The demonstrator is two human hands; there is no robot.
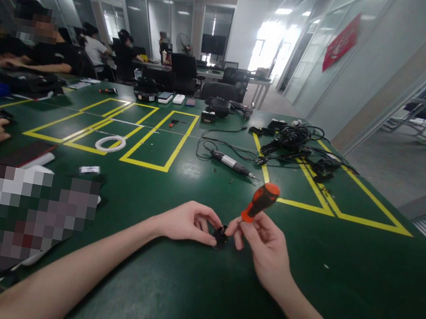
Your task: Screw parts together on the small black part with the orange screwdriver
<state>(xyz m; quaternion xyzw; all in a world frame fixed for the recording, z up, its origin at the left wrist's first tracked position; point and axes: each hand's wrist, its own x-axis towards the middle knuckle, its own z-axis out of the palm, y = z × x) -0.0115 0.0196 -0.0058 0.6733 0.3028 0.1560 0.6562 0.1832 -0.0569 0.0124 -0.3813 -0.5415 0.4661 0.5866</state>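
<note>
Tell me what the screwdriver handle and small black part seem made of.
Screwdriver handle: probably smooth plastic, perhaps with rubber; solid orange and black sections suggest moulding. Small black part: perhaps plastic or metal; uniformly dark, its finish too small to judge.

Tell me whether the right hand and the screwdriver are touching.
Touching. The head view shows the right hand gripping the screwdriver at the lower end of its handle.

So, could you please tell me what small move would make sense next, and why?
I would probably check the alignment of the orange-and-black screwdriver with the small black part: the left hand pinches the part, the right hand holds the screwdriver tilted close by, and its tip is hard to make out.
</note>
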